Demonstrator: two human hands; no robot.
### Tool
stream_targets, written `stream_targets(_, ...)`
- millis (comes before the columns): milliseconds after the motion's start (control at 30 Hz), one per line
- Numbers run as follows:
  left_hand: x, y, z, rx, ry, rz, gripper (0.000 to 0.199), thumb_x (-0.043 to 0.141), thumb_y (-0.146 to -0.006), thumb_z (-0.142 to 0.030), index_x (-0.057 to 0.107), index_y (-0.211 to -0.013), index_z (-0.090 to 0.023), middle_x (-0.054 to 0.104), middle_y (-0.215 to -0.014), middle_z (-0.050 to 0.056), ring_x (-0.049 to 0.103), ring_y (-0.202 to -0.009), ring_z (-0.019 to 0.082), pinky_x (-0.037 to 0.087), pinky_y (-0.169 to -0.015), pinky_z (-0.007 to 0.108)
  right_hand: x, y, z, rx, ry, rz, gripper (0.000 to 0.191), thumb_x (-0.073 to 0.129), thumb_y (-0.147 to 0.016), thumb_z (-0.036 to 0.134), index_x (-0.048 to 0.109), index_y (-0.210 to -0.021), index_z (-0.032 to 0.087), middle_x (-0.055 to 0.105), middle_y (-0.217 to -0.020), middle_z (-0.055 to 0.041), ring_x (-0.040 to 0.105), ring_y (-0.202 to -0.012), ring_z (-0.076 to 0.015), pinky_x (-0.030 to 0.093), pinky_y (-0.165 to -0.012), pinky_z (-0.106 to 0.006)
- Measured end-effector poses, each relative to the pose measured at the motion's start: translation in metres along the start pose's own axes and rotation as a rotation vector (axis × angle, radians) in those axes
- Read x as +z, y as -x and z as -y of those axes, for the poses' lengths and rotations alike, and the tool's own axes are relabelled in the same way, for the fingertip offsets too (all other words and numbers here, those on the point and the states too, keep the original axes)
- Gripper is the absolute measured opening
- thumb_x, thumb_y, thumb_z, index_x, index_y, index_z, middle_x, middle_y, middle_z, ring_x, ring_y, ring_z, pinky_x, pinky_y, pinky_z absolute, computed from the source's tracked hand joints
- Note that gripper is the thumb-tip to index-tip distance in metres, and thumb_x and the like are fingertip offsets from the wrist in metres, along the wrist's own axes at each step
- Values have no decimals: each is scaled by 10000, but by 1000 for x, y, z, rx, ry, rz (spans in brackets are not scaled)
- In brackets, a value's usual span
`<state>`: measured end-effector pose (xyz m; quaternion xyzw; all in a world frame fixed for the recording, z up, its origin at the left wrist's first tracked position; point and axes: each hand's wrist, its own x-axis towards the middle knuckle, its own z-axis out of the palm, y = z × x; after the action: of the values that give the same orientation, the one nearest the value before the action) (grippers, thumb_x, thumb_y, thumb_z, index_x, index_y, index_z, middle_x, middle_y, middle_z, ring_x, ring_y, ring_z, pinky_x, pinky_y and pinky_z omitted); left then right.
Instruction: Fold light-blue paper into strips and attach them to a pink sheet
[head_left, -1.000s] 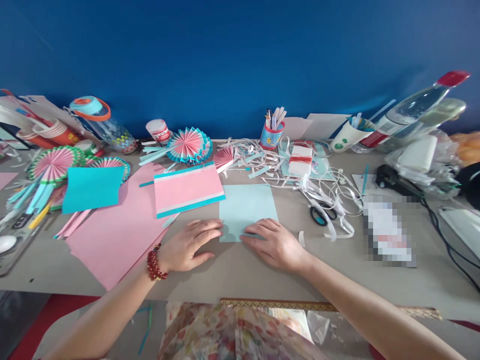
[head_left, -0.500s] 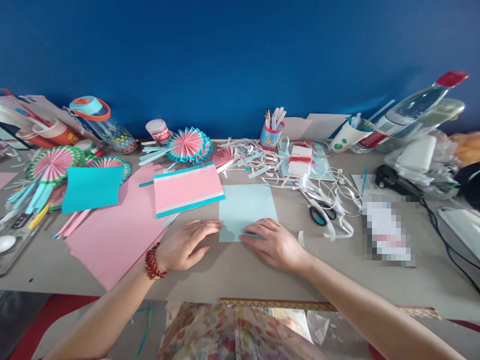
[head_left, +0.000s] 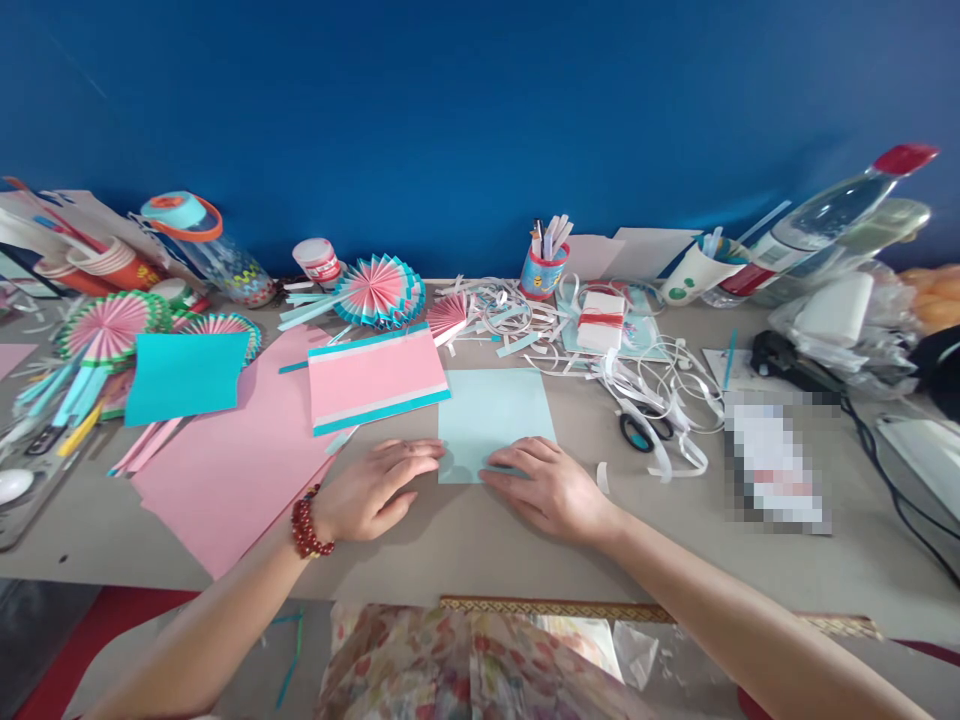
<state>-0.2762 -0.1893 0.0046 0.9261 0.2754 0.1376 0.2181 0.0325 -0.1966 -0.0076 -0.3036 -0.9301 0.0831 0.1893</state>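
Note:
A pale blue sheet of paper [head_left: 495,410] lies flat on the table in front of me. My right hand [head_left: 544,485] rests on its lower right part, palm down with the fingers stretched out. At the sheet's left edge are the fingertips of my left hand [head_left: 379,490], which is open with the thumb apart; a red bead bracelet circles that wrist. Neither hand grips anything. Just beyond my left hand lies a pink sheet with teal and grey bands [head_left: 379,378], partly over larger pink sheets [head_left: 240,455].
Pleated paper fans [head_left: 379,290] and a teal sheet [head_left: 184,378] lie to the left. Scissors [head_left: 636,432] sit among white paper strips [head_left: 679,440] on the right. A pen cup [head_left: 544,272], a paper cup [head_left: 694,275] and a leaning bottle [head_left: 817,225] stand along the blue wall.

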Motion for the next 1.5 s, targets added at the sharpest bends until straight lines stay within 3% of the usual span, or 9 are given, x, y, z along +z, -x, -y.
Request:
stream_targets(600,-1,-1,1,9,-14,14,496,450,-874,-92,416,-1355,-208,461,-1468,117,421,-1367,233,374,-1114,440,0,0,1,6,10,1,265,482,-969,233,661,-1164,246,667,-1117,-86,564,-975,-205,441,-850,-360)
stream_targets(900,-2,-4,-1,25,-70,24,395,462,-887,-98,539,-1257,-210,463,-1469,98,446,-1343,243,406,-1093,430,-1,-1,1,4,13,9,266,488,-966,232,660,-1169,245,668,-1123,-79,559,-976,-206,444,-851,-362)
stream_targets(1200,1,-1,3,69,-144,48,481,464,-869,-97,560,-1316,-246,422,-1498,88,427,-1358,274,403,-1095,452,0,0,0,18,-24,16,270,486,-964,229,657,-1172,245,662,-1124,-87,561,-980,-203,453,-886,-373)
stream_targets(1367,2,0,3,79,-157,40,458,460,-875,-85,578,-1293,-230,431,-1487,99,421,-1361,278,400,-1093,450,-13,4,-8,19,-134,84,301,474,-963,225,614,-1228,200,642,-1178,-107,568,-1022,-204,464,-926,-375)
stream_targets(1500,2,1,4,75,-150,45,463,458,-886,-86,571,-1306,-242,428,-1489,93,422,-1360,274,396,-1098,447,-29,9,-16,105,-191,89,278,468,-971,226,630,-1195,203,656,-1146,-103,594,-1018,-198,484,-906,-356)
